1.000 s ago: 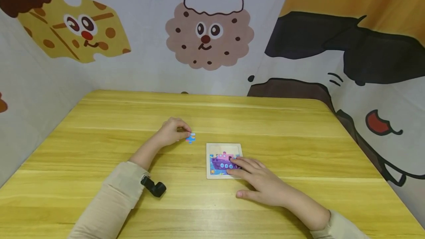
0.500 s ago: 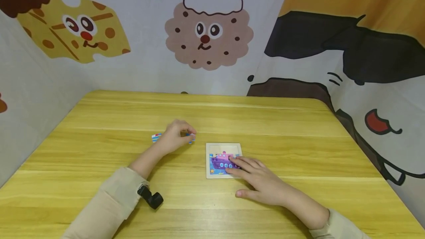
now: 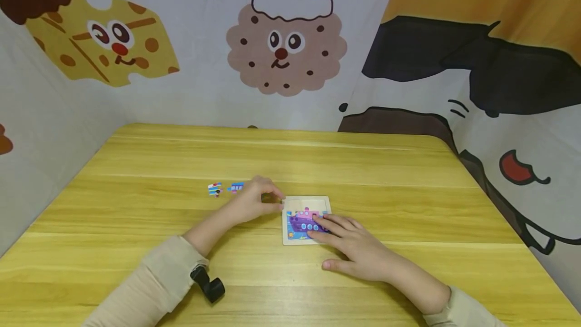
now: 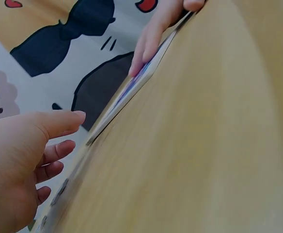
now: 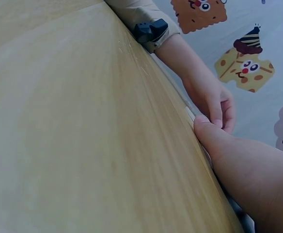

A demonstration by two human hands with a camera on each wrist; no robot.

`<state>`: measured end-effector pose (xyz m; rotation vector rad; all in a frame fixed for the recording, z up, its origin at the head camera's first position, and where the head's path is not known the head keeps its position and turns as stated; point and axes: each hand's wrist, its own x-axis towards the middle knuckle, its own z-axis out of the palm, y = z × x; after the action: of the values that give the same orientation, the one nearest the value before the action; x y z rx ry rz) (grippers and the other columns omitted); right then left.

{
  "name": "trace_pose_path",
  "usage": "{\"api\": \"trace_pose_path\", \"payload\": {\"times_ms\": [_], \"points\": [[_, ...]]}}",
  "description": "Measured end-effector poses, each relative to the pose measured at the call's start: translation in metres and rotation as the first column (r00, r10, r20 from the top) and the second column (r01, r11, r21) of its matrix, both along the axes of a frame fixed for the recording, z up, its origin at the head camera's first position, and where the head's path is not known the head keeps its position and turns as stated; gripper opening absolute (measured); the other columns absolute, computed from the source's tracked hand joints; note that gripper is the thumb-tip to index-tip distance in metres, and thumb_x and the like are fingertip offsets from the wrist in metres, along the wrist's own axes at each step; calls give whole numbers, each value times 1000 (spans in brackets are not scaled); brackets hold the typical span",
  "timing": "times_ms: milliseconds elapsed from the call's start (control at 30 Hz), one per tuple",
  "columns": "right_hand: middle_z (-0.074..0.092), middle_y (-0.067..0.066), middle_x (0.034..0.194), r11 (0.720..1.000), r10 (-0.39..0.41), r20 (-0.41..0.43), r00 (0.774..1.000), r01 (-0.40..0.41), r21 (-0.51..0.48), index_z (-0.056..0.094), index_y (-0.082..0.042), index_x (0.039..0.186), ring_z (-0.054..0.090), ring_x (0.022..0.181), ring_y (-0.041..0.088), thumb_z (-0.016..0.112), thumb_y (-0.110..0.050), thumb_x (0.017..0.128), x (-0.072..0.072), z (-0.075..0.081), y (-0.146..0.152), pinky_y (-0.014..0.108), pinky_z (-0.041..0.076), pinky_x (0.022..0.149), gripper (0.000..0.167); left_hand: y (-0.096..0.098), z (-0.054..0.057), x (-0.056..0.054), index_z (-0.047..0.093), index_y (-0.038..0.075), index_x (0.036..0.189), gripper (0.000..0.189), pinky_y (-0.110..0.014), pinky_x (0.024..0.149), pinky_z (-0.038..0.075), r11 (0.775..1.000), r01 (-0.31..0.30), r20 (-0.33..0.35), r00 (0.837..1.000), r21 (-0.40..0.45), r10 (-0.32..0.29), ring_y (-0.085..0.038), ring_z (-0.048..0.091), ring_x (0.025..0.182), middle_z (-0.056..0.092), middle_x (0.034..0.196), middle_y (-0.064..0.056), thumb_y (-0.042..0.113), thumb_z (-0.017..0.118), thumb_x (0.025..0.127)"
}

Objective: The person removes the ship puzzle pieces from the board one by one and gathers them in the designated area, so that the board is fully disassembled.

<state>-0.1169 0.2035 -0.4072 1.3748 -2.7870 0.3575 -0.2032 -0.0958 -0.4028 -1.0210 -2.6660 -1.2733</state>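
My left hand (image 3: 259,200) is at the left edge of the small square puzzle frame (image 3: 284,228), thumb and index fingertips close together in a pinch on a puzzle piece, which the fingers almost fully hide. In the left wrist view the left hand (image 4: 20,160) shows its thumb stretched toward the frame. The right hand (image 3: 356,251) rests its fingers on the frame's right side, over a purple ship picture (image 3: 301,223). Above the ship, the frame's top strip shows bare board. Two loose puzzle pieces, one striped (image 3: 215,189) and one blue (image 3: 237,186), lie behind the left hand.
All of this lies on a wood-grain table (image 3: 290,286). A black wrist camera (image 3: 210,286) is strapped to the left sleeve. Cloth with cartoon drawings (image 3: 286,49) hangs behind the table and along its sides.
The left hand has come right and nearer, from the loose pieces to the frame's left edge, bringing one piece. Two remaining pieces now show behind it. The right hand stays on the frame.
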Motion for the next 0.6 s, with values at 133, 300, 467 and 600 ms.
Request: {"api": "trace_pose_path", "payload": {"times_ms": [133, 300, 467, 600], "points": [[20, 1, 157, 1000, -4, 1, 1000, 4, 3, 31, -31, 150, 19, 141, 28, 50, -51, 95, 0, 1, -1, 57, 21, 106, 61, 6, 0, 5, 75, 17, 96, 19, -36, 74, 41, 999, 39, -10, 999, -24, -39, -15, 48, 89, 63, 91, 8, 23, 80, 79], [19, 1, 157, 1000, -4, 6, 1000, 4, 7, 31, -31, 150, 19, 141, 29, 50, -51, 95, 0, 1, -2, 58, 21, 106, 61, 12, -1, 11, 76, 19, 96, 22, -41, 82, 41, 996, 66, 20, 998, -61, -65, -15, 48, 100, 62, 99, 9, 28, 81, 77], [19, 3, 157, 1000, 5, -12, 1000, -5, 6, 32, -31, 150, 21, 141, 29, 49, -52, 95, -1, 0, -1, 58, 22, 106, 61, 14, -3, 13, 76, 17, 98, 26, -44, 87, 38, 995, 65, 41, 997, -73, -63, -17, 48, 103, 60, 103, 8, 27, 83, 75], [20, 2, 157, 1000, 2, -14, 1000, -2, 6, 32, -31, 150, 21, 141, 29, 48, -52, 96, -1, 0, -1, 58, 21, 106, 60, 15, -4, 12, 76, 16, 98, 27, -45, 91, 33, 995, 60, 33, 998, -82, -57, -15, 47, 103, 59, 103, 8, 25, 84, 73]]}}
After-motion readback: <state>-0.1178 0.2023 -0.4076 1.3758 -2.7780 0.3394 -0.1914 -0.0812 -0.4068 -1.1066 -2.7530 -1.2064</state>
